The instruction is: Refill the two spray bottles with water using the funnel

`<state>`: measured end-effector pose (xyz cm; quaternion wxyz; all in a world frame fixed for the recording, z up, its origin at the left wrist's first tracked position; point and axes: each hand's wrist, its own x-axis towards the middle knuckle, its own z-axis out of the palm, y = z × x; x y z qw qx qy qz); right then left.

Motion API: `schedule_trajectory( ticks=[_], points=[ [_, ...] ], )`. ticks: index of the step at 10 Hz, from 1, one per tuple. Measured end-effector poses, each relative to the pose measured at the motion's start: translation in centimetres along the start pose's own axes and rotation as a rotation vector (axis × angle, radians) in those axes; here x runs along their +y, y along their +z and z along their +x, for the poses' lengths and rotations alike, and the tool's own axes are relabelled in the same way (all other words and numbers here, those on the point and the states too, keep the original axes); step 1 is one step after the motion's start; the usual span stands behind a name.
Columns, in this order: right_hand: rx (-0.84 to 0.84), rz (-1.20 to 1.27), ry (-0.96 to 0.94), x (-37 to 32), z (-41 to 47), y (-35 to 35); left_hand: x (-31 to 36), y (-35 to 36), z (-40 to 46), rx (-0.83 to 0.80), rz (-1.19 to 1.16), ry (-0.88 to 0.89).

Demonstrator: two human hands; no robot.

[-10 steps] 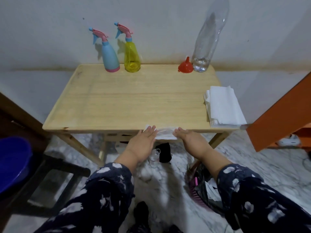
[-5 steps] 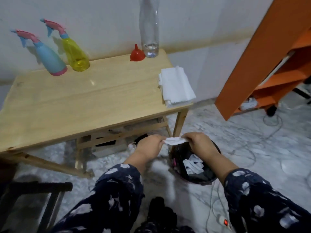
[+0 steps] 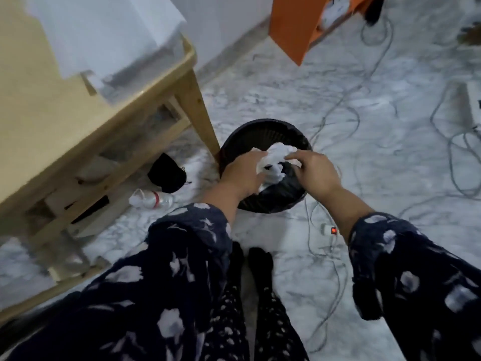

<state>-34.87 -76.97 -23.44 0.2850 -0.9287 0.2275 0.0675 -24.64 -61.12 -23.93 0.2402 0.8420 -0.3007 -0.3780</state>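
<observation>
A grey-veined marble floor [image 3: 325, 105] strewn with loose cables spreads under me, with the corner of the pale wooden worktop [image 3: 39, 105] on my left and a stack of white paper towels [image 3: 104, 29] lying on it. My left hand [image 3: 240, 173] and right hand [image 3: 316, 174] meet over the round black mesh wastebasket [image 3: 260, 136], each pinching the crumpled damp-looking white tissue [image 3: 277, 155] between them. It is soft, nearly weightless and would tear if pulled, so I judge a light pinch at its bunched edges is enough to hold it. The wastebasket has a dark liner; what else lies inside I cannot tell. A crushed clear plastic bottle [image 3: 152, 200] lies on the floor beside a black pouch [image 3: 166, 173]. The spray bottles and funnel are out of view, so I cannot see where they stand.
</observation>
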Motion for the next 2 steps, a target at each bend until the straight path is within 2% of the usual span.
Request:
schedule_trajectory(
  ticks=[2],
  points=[
    [-0.144, 0.014, 0.099, 4.3, -3.6, 6.4, -4.8, 4.2, 0.0, -0.146, 0.059, -0.088]
  ],
)
